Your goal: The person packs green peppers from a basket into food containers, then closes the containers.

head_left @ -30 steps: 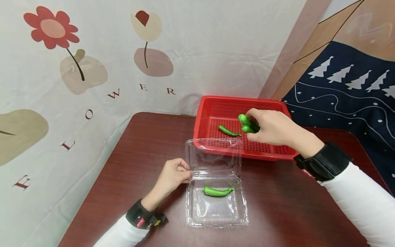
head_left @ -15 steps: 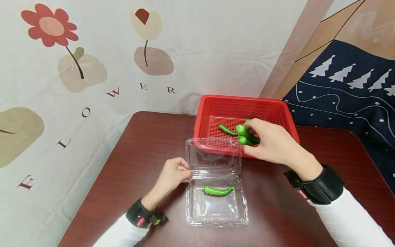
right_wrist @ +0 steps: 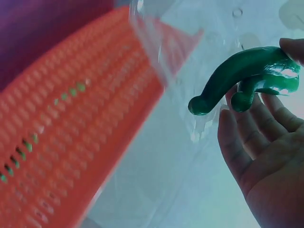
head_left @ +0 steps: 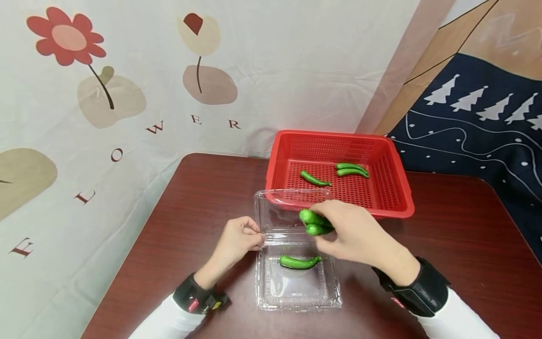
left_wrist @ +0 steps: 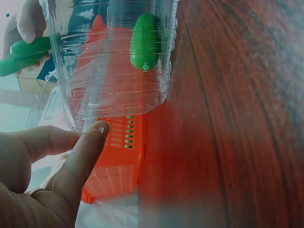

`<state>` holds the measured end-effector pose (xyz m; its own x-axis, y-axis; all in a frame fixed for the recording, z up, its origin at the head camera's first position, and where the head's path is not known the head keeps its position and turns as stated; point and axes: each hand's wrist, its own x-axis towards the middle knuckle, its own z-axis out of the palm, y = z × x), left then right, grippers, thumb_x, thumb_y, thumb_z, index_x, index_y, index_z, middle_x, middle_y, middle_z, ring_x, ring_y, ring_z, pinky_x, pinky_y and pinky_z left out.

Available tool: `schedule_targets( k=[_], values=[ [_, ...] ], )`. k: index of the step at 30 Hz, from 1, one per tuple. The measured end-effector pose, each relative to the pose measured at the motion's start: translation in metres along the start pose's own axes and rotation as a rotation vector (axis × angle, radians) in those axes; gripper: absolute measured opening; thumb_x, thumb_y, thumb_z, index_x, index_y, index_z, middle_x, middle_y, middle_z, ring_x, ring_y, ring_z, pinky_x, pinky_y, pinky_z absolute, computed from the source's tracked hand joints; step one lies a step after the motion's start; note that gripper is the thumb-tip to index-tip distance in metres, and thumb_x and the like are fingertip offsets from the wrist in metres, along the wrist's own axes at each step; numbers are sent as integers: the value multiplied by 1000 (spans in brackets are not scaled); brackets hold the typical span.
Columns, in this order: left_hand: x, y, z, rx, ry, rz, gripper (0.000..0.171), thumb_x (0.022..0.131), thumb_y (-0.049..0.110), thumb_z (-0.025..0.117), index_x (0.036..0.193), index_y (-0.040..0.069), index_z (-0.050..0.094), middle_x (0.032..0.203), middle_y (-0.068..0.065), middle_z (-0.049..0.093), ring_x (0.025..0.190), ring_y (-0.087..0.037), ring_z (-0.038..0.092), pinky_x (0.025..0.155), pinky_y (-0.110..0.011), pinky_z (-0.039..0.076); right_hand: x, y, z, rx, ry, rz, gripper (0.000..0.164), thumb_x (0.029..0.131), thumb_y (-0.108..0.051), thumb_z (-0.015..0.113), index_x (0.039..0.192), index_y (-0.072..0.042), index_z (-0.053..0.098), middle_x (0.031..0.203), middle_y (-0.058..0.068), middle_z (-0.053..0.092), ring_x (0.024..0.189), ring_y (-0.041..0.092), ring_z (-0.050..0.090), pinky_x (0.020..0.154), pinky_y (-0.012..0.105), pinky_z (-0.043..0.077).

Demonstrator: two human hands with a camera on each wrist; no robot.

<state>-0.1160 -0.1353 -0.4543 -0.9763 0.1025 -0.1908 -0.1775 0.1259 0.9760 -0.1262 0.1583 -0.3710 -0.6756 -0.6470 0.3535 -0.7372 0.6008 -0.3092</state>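
Note:
Two green chili peppers [head_left: 314, 223] are held between the thumb and fingers of my right hand [head_left: 353, 233], in the air over the hinge side of a clear plastic clamshell box [head_left: 296, 296]. In the right wrist view the curved stem ends of these peppers [right_wrist: 247, 71] point away from the palm. One more green chili pepper [head_left: 299, 262] lies in the base of the box, whose lid [head_left: 279, 214] stands raised. My left hand [head_left: 239, 240] pinches the box's left edge at the hinge; the left wrist view shows thumb and forefinger [left_wrist: 90, 142] meeting there.
Behind the box stands a red perforated basket [head_left: 402, 188]. Inside it lie a chili pepper [head_left: 314, 179] at the left and a pair of chili peppers [head_left: 352, 169] side by side at the right. The brown table [head_left: 190, 188] ends at a printed cloth backdrop [head_left: 275, 61].
My right hand has carried the two chili peppers out from above the basket, toward me and left to the box. The pair in the basket has come into view. My left hand stays put.

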Motion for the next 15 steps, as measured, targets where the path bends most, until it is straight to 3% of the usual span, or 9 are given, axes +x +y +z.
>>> schedule_targets(
  k=[5, 15],
  values=[
    [0, 0, 0, -3, 0, -4, 15, 80, -13, 71, 86, -5, 59, 77, -23, 73, 71, -26, 75, 69, -40, 68, -4, -12, 21, 4, -54, -15, 46, 74, -26, 86, 115, -17, 65, 92, -13, 59, 80, 2, 53, 68, 23, 56],
    [1, -1, 0, -16, -2, -10, 15, 81, -13, 70, 86, -5, 59, 79, -24, 73, 71, -27, 75, 69, -40, 68, -16, -24, 62, -52, -135, -131, 44, 74, -27, 82, 113, -12, 65, 90, -10, 57, 78, 6, 52, 66, 24, 54]
  ],
)
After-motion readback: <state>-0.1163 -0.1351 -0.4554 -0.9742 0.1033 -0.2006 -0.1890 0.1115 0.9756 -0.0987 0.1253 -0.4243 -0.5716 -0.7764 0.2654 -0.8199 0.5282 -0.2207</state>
